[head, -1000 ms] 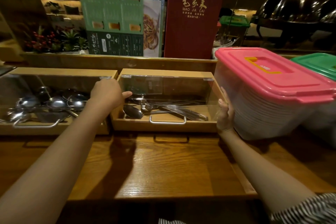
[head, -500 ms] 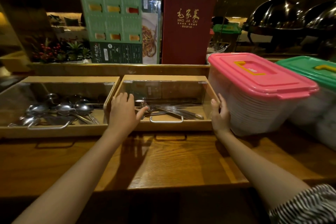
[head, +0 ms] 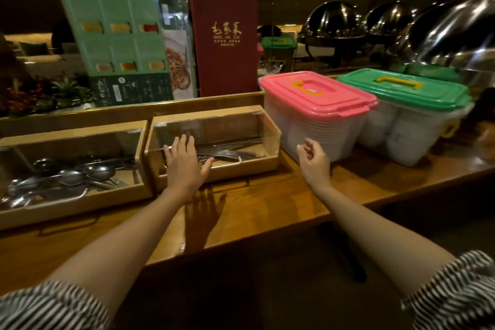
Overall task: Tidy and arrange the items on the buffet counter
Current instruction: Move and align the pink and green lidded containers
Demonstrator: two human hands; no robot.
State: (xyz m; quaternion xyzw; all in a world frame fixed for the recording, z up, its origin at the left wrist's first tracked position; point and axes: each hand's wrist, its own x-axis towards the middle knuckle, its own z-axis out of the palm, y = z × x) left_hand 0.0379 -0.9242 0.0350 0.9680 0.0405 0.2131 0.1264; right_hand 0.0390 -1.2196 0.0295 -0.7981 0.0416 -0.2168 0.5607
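Observation:
Two wooden cutlery boxes with clear lids stand side by side on the wooden counter (head: pixel 267 203). The left box (head: pixel 80 203) holds several spoons. The right box (head: pixel 249 166) holds several pieces of metal cutlery. My left hand (head: pixel 184 166) hovers flat, fingers spread, over the front left of the right box, holding nothing. My right hand (head: pixel 313 161) hangs loosely curled and empty between the right box and the pink-lidded plastic bin (head: pixel 316 104), which holds stacked white dishes. A green-lidded bin (head: pixel 407 91) stands beside it on the right.
Upright menus lean behind the boxes: a green one (head: pixel 117 45) and a dark red one (head: pixel 225 45). Steel chafing-dish domes (head: pixel 455 35) line the back right. Plants with red berries (head: pixel 40 94) sit at the back left. The counter's front edge runs just below my hands.
My right hand has let go of the right box's end and pulled back, curled. My left hand has shifted right over that box's front. The view has swung right, showing both bins.

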